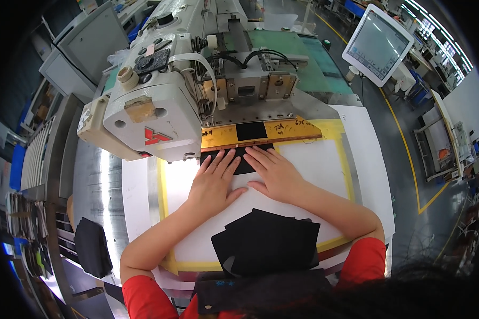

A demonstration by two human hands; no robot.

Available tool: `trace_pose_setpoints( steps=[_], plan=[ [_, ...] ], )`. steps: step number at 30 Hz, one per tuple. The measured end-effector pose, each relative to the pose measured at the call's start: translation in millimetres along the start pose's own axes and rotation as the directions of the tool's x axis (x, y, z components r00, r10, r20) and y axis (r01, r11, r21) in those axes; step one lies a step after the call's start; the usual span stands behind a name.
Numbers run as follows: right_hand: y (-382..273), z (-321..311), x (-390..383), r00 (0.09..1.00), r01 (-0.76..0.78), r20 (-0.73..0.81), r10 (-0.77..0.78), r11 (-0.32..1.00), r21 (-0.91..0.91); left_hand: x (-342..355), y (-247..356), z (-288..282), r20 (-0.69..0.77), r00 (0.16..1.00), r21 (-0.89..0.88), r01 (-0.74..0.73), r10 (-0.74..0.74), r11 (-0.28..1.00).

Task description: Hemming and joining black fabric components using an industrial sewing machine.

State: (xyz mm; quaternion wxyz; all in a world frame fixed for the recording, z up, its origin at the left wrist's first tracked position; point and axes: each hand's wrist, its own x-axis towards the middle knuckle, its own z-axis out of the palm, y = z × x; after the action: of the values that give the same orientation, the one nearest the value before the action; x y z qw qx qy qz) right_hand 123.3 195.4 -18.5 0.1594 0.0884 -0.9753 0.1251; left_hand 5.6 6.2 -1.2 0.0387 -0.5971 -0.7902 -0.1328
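Both my hands lie flat on a black fabric piece (245, 167) at the front edge of a yellow clamp bar (295, 129). My left hand (213, 183) has its fingers stretched forward over the left part of the cloth, close to the sewing machine head (154, 106). With fingers spread, my right hand (277, 178) presses on the cloth's right part, fingertips near the bar. The fabric's far edge is hidden at the bar, and a black patch shows through the bar's window. Nearer to me, a stack of black fabric pieces (266, 242) rests on the white work surface (191, 242).
The large white machine stands at the left and back. A tilted touch screen (380, 45) is at the far right. Yellow tape (349, 170) borders the white sheet. A dark cloth bundle (92, 247) hangs at the metal table's left edge (98, 186).
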Motion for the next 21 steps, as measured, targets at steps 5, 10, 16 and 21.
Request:
trace_pose_setpoints(
  steps=[5,10,16,21],
  plan=[
    [3.1,-2.1,5.5,0.996,-0.062,0.061,0.062,0.998,0.003,-13.1,5.9,-8.8,0.018,1.0,-0.041,-0.007,0.007,0.999],
    [2.1,-5.5,-3.5,0.998,-0.052,-0.019,0.052,0.998,-0.025,-12.1,3.6,-7.8,0.011,1.0,-0.019,0.011,-0.011,1.0],
    [-3.7,-14.1,-19.9,0.994,-0.106,0.016,0.107,0.993,-0.055,-2.0,-8.7,-7.1,0.051,0.999,0.017,0.008,-0.008,1.0],
    [-1.7,-9.6,-14.4,0.99,-0.143,0.011,0.144,0.988,-0.053,-12.4,2.3,-7.4,0.003,1.0,-0.071,-0.03,0.03,0.997]
  ],
)
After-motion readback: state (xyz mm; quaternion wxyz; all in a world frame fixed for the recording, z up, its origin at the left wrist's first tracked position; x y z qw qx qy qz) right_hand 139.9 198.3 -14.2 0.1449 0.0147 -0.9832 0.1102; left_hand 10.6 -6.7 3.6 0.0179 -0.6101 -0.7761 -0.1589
